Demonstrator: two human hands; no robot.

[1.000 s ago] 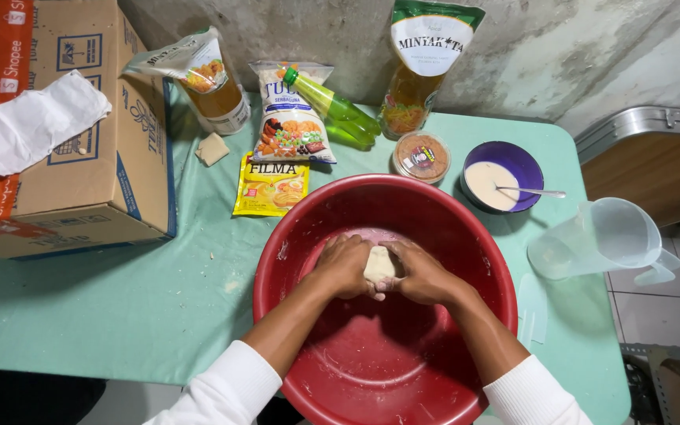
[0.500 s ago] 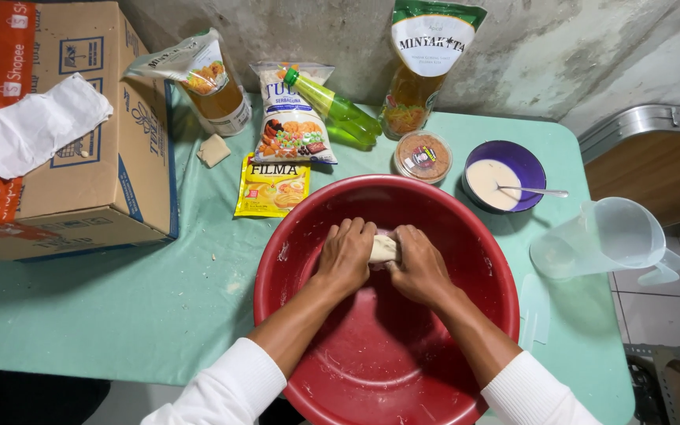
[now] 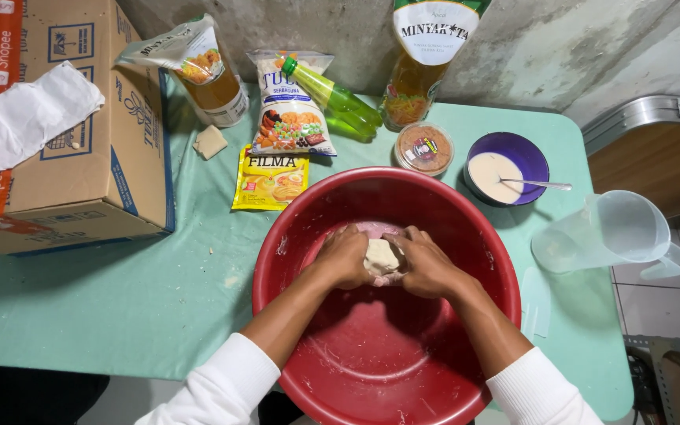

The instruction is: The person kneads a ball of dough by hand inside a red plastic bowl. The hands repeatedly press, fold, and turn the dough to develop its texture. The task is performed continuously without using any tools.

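A pale lump of dough (image 3: 381,256) lies in a big red plastic basin (image 3: 466,228) on the green table. My left hand (image 3: 341,256) presses it from the left and my right hand (image 3: 426,264) from the right, fingers curled over it. Both hands cover most of the dough. Flour smears streak the basin's inner wall.
Behind the basin stand a purple bowl of white liquid with a spoon (image 3: 507,167), a small round tub (image 3: 423,147), a yellow sachet (image 3: 271,181), a flour bag (image 3: 291,106), a green bottle (image 3: 334,96) and two oil pouches. A clear jug (image 3: 611,232) is at right, a cardboard box (image 3: 64,134) at left.
Both hands have shifted on the dough, sliding away and back toward me within the basin while kneading. Nothing else on the table has moved.
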